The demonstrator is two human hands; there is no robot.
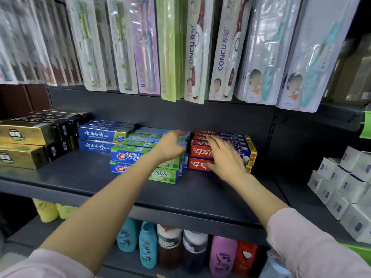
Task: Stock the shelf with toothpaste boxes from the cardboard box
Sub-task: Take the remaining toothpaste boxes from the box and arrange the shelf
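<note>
At frame centre, glossy rectangular toothpaste boxes (140, 155) lay stacked on the matte dark shelf (80, 177). The left hand (170, 145) curled round their ends; the right hand (224, 155) lay spread, fingers straight, on the red boxes (200, 152).

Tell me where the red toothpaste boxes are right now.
In the head view, the red toothpaste boxes are stacked right of centre on the dark shelf, just right of the Crest boxes, under the right hand.

Mid-frame on the dark shelf (90, 177), blue-green Crest toothpaste boxes (128, 157) lie flat in stacks, just beside stacked red toothpaste boxes (200, 152) toward centre right.
</note>
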